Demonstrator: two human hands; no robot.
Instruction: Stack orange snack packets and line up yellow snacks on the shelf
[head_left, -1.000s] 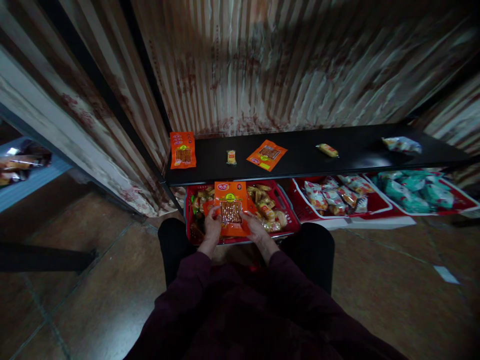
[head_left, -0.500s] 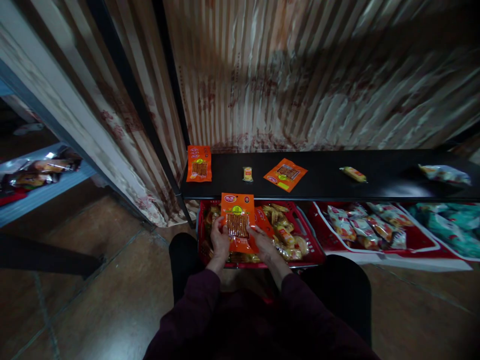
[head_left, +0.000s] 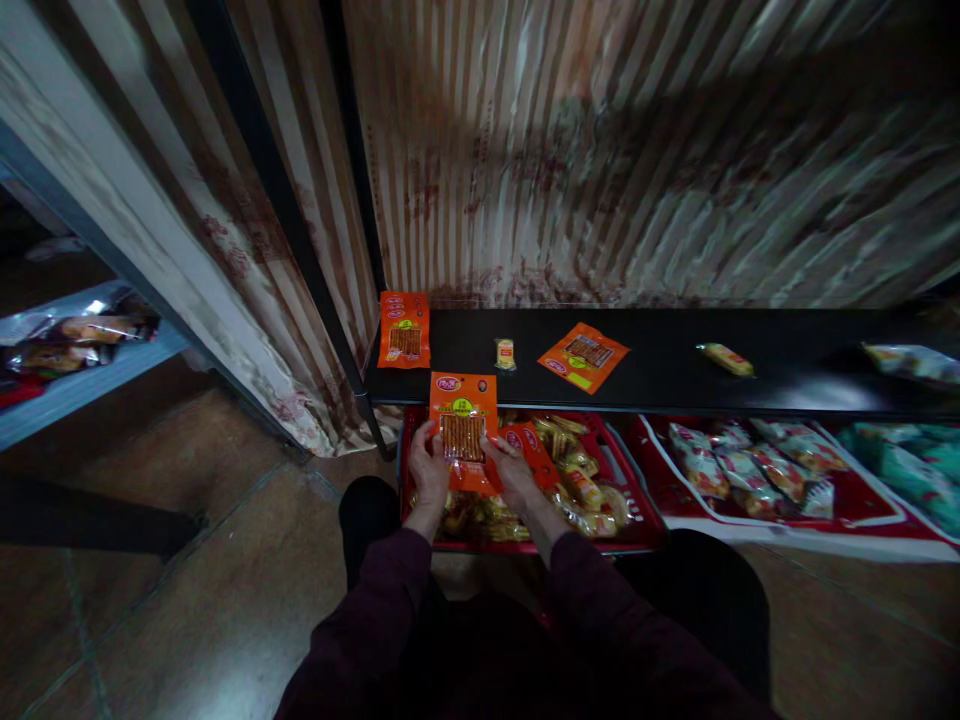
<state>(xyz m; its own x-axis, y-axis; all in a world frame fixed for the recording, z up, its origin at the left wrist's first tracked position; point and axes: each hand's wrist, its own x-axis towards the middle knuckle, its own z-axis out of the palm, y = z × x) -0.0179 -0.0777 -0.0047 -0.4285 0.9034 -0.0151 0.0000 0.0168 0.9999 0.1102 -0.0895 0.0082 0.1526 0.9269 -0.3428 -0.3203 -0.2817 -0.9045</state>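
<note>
An orange snack packet (head_left: 463, 415) with a clear window showing brown sticks is held upright between my two hands. My left hand (head_left: 429, 468) grips its left edge, thumb in front. My right hand (head_left: 514, 470) pinches its lower right edge. Behind and below is a red basket (head_left: 645, 500) of small yellow wrapped snacks (head_left: 585, 488), with another orange packet (head_left: 531, 450) beside my right hand. On the black shelf (head_left: 652, 385) an orange packet (head_left: 405, 330) stands at the left end, a small yellow snack (head_left: 505, 353) lies beside it, and another orange packet (head_left: 585, 357) lies tilted.
Further right on the shelf lie a yellow wrapped snack (head_left: 725, 359) and a pale packet (head_left: 911, 362). Below stand a red basket of white packets (head_left: 742, 475) and one of teal packets (head_left: 911, 460). A black post (head_left: 341, 345) rises at left, before a striped curtain (head_left: 450, 200).
The held orange packet has moved slightly left and up, nearer the shelf's front edge, with both hands still on it. The whole view has shifted a little.
</note>
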